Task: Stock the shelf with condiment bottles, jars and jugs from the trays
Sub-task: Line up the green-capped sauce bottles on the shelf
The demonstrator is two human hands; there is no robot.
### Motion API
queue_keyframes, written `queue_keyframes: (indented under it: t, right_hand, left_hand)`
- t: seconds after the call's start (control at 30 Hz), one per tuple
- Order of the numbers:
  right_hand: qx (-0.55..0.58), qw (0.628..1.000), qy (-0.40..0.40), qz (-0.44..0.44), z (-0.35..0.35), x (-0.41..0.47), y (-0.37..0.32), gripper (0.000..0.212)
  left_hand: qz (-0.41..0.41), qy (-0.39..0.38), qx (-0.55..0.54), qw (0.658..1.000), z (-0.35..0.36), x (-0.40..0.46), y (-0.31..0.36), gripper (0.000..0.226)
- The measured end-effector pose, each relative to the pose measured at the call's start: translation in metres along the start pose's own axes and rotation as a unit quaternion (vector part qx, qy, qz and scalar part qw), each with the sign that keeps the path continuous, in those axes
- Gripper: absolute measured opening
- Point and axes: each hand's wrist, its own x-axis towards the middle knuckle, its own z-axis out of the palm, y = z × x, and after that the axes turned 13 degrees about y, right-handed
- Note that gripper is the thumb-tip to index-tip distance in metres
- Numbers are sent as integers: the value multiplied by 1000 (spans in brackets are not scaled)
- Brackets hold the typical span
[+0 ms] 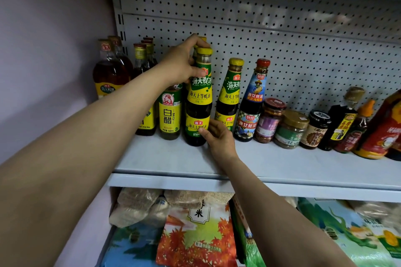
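Observation:
An oyster sauce bottle (199, 102) with a yellow cap and a green-yellow label stands upright on the grey shelf (173, 158). My left hand (183, 64) grips its neck and shoulder, fingers reaching over the cap of a second bottle behind it. My right hand (217, 136) holds the bottle's lower label between thumb and fingers. A matching oyster sauce bottle (229, 97) stands just to the right, apart from it. A white vinegar bottle (170, 115) stands close on the left.
Cooking wine and vinegar bottles (110, 71) fill the shelf's left end. To the right stand a red-capped bottle (252, 102), several jars (290, 130) and dark sauce bottles (340, 119). Perforated back panel (282, 39) behind. Rice and grain bags (195, 234) lie on the shelf below.

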Motion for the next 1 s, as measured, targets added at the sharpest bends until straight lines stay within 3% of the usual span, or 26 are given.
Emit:
queue_keyframes:
  t: [0.23, 0.8, 1.0]
  right_hand:
    - [4, 1000, -10, -1, 0, -1, 1, 35]
    - [-78, 997, -13, -4, -1, -6, -6, 40]
    - [-111, 993, 23, 37, -12, -18, -23, 43]
  left_hand:
    - [-5, -21, -14, 1000, -6, 0, 2, 57]
    - [18, 66, 38, 997, 6, -4, -6, 61]
    - [3, 92, 70, 993, 16, -17, -9, 78]
